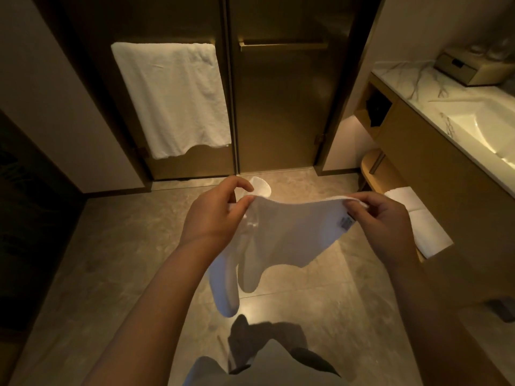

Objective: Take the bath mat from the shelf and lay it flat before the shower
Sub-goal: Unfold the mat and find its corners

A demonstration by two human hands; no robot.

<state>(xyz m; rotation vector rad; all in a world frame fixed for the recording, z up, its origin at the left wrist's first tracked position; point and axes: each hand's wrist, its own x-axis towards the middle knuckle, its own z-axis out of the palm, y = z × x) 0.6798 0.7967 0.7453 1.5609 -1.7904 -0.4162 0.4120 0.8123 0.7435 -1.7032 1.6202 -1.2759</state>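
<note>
The white bath mat (289,235) hangs in the air between both hands, partly unfolded, its lower folds drooping toward the floor. A small label shows near its upper right corner. My left hand (214,215) pinches the mat's top edge at the left. My right hand (381,221) pinches the top edge at the right. Straight ahead stand the bronze shower doors (278,107), with bare tiled floor (117,246) below them.
A white towel (172,98) hangs on the left door's bar. At the right a marble vanity (412,82) carries a sink (490,126) and a box (471,68). Folded white cloth (418,218) lies on the low shelf under the vanity. My legs show at the bottom.
</note>
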